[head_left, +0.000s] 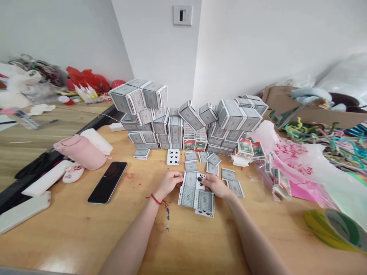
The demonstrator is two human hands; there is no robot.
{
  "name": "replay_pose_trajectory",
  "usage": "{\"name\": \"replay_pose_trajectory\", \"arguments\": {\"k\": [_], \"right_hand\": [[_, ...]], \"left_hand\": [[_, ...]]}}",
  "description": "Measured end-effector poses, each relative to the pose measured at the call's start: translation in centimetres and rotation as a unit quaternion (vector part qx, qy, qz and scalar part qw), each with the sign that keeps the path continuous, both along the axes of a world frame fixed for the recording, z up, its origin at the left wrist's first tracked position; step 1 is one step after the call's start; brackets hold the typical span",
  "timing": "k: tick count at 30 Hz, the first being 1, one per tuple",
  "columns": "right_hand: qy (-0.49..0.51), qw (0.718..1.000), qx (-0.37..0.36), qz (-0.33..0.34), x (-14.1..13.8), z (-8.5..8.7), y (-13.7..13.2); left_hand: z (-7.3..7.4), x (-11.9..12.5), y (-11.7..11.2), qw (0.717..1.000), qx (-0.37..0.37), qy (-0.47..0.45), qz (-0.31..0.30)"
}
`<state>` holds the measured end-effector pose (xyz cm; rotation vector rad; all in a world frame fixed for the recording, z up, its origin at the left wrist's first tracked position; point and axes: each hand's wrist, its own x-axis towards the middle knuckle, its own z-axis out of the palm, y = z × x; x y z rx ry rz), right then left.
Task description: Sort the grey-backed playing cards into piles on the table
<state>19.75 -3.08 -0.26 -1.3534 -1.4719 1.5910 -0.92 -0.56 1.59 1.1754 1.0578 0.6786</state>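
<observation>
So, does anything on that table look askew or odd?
Yes: two card blocks tilt at angles atop the middle of the stack, whereas most others sit in straighter rows. Dark marks also spot the tabletop.

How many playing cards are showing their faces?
3: a spade card beyond the left hand, a seven in the right hand, and a partly covered card sticking out beneath a face-down card. More may be hidden.

Phone left of cards; tape right; stacks behind

Card blocks are barring the far side; tabletop is lying open between phone and left hand.
</observation>
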Motion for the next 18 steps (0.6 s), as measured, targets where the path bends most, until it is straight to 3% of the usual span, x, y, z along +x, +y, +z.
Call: {"name": "replay_pose_trajectory", "arguments": {"k": [12, 18], "right_hand": [[0.013, 1.0, -0.023, 0.0, -0.36, 0.62, -0.02], [0.037, 0.999, -0.007, -0.016, -0.81, 0.62, 0.06]], "left_hand": [[-0.3, 0.01, 0.1, 1.0, -0.01, -0.004, -0.004], [-0.26, -0.33, 0.15, 0.997, -0.03, -0.067, -0.029]]}}
